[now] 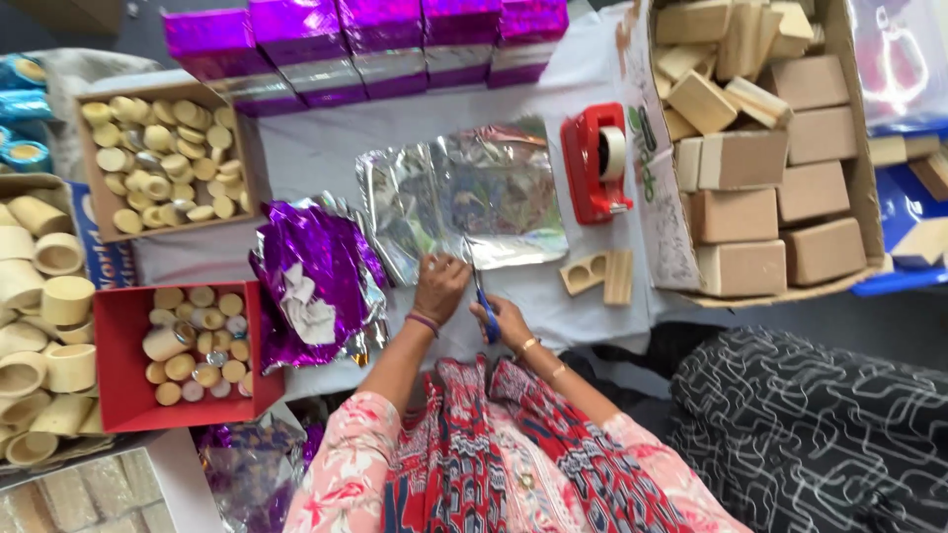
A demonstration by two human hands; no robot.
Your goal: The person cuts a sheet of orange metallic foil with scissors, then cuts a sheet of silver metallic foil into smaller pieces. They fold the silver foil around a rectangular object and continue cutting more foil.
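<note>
Nearby, a red tape dispenser (596, 163) flanks the silver foil sheet (464, 192).

Right hand (504, 321) with scissors (481, 293) at silver foil sheet (464, 192), left hand (439, 286) on it.

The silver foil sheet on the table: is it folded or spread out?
Spread out: silver foil sheet lies flat and crinkled beneath left hand.
</note>
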